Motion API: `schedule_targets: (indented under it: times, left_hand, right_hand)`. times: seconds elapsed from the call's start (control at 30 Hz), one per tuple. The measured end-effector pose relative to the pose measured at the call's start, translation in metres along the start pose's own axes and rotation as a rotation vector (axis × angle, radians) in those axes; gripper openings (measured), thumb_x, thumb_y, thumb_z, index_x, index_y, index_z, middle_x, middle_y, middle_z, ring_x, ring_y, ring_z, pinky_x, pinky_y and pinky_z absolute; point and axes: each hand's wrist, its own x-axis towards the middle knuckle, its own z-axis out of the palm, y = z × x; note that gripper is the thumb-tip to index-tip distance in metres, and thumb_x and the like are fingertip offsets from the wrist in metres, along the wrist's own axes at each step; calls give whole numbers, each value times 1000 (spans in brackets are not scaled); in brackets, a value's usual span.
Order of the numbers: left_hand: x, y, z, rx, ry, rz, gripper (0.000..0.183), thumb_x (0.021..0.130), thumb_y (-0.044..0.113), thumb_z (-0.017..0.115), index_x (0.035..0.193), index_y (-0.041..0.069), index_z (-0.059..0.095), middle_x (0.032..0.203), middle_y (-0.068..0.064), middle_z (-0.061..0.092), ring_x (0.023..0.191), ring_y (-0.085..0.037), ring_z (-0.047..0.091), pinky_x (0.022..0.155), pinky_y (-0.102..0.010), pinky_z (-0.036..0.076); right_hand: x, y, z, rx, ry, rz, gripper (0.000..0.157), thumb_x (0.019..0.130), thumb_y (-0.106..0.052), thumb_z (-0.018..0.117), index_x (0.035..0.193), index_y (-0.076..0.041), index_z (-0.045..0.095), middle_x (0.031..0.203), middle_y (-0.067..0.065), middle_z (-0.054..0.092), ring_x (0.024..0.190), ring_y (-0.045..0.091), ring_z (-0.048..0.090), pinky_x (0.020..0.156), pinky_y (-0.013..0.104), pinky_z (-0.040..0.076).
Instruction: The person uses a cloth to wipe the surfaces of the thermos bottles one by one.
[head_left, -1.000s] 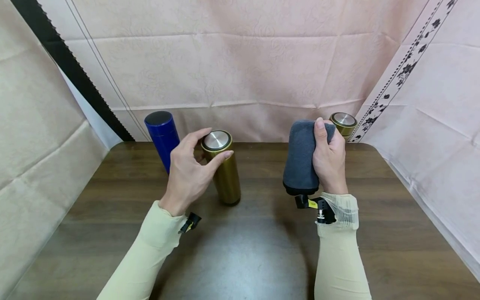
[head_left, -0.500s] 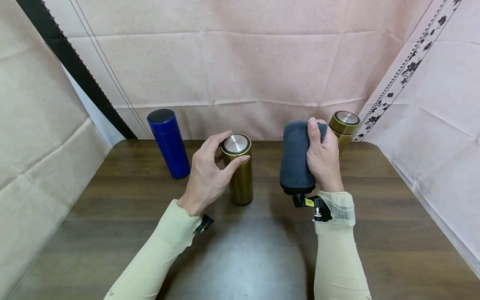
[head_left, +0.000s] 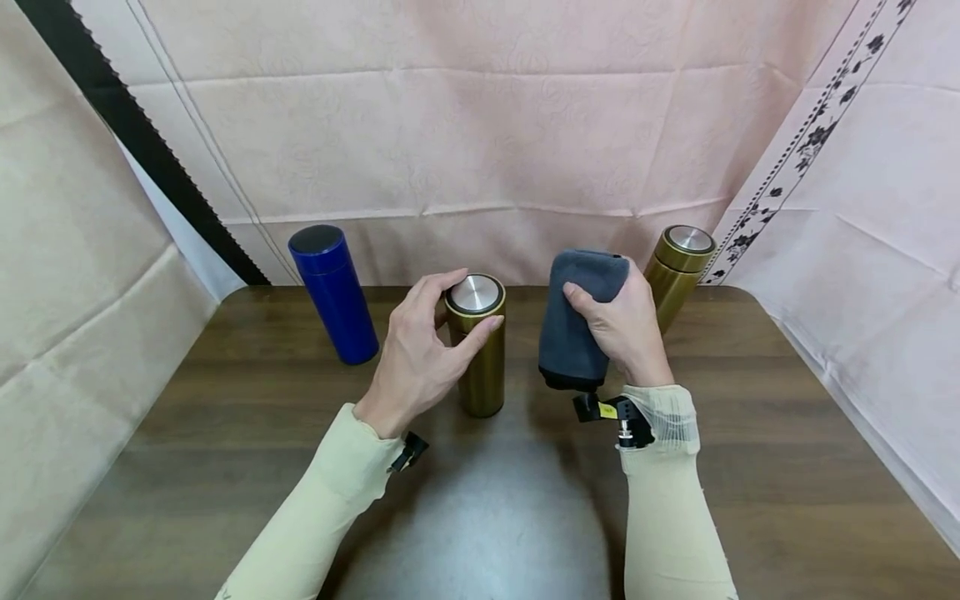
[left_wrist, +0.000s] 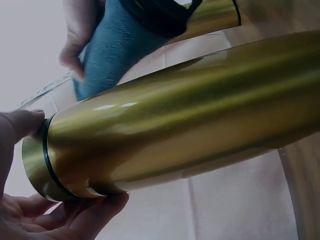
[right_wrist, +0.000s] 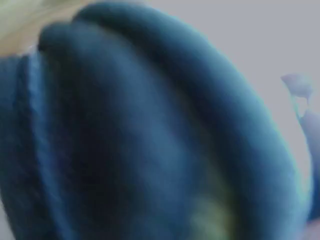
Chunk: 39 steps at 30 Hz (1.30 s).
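A gold thermos (head_left: pixel 483 375) with a brushed steel disc on its lid stands upright on the table. My left hand (head_left: pixel 412 358) grips it near the top, thumb on the near side and fingers round the far side. In the left wrist view, the thumb and fingertips hold the gold thermos (left_wrist: pixel 180 125) around its lid end. Just to the right, my right hand (head_left: pixel 626 329) holds a folded grey-blue cloth (head_left: pixel 573 333) above the table, thumb across its upper face. The cloth (right_wrist: pixel 140 125) fills most of the right wrist view, blurred.
A blue thermos (head_left: pixel 337 300) with a dark top stands at the back left. Behind my right hand, a second gold thermos (head_left: pixel 675 275) stands at the back right. The wooden table (head_left: pixel 480 517) ends at hanging cloth walls (head_left: pixel 480 142).
My left hand has shifted right, and the gold thermos in it too. My right hand has moved left with the cloth toward the thermos, its thumb now lying across the cloth.
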Motion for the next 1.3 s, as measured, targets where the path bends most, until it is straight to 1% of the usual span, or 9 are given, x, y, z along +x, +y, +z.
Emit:
schedule_targets:
  times: [0.17,0.33,0.43,0.53,0.67,0.87,0.97,1.07,1.3]
  left_hand:
    - [1,2,-4,21,-41,0,58,85,29,84,133,5,60,120,-4,67,97,-12,67,81,-28,59]
    - [5,1,-3,34,-78,2,59,86,32,82,134,6,60,122,-4,68,102,-14,68,87,-30,59]
    - [6,0,-2,38,-76,-4,59,86,33,83,134,6,61,120,-4,69,102,-14,68,88,-30,59]
    - [7,0,-1,51,-91,-12,60,86,35,82,135,7,61,120,-2,69,101,-13,68,88,-29,59]
    - [8,1,-1,84,-124,-8,61,88,40,80,137,9,60,122,-2,68,98,-11,66,85,-28,59]
    - [11,1,-2,79,-144,35,59,91,40,77,136,7,60,124,-5,67,102,-12,66,88,-27,59]
    - [11,0,-2,55,-149,42,56,92,38,76,135,6,60,126,-5,67,107,-11,65,91,-25,59]
    - [11,1,-3,44,-152,40,54,93,36,75,135,6,60,128,-6,65,110,-11,64,92,-24,58]
    - [13,4,-6,69,-141,32,54,94,38,74,136,6,61,129,-5,65,110,-11,64,91,-25,59]
  right_hand:
    - [-1,6,5,18,-90,-18,56,94,-47,71,132,-7,57,118,13,67,96,19,70,82,28,60]
    - [3,13,6,68,-19,-102,49,99,-49,62,130,-14,52,114,5,62,98,15,65,87,27,54]
    - [5,16,8,52,22,-111,49,101,-52,57,128,-12,50,112,3,59,102,14,59,93,28,48]
    - [4,18,10,65,13,-49,53,100,-56,55,127,-12,48,108,1,58,98,11,60,92,25,48]
    - [-2,22,14,143,-75,73,54,100,-54,58,131,-12,45,106,0,60,88,10,65,82,23,55]
    - [-8,30,16,157,-234,127,64,99,-23,67,149,-10,29,135,9,51,115,20,59,94,27,55]
    - [-10,32,16,91,-272,30,60,96,-16,70,145,-9,37,137,13,53,119,24,58,97,31,53]
    - [-13,32,18,46,-251,-131,49,91,-12,76,131,-6,48,130,9,59,115,21,60,96,28,53]
    - [-18,29,27,128,-193,-456,43,82,3,80,114,-2,52,117,-2,60,108,15,59,96,23,48]
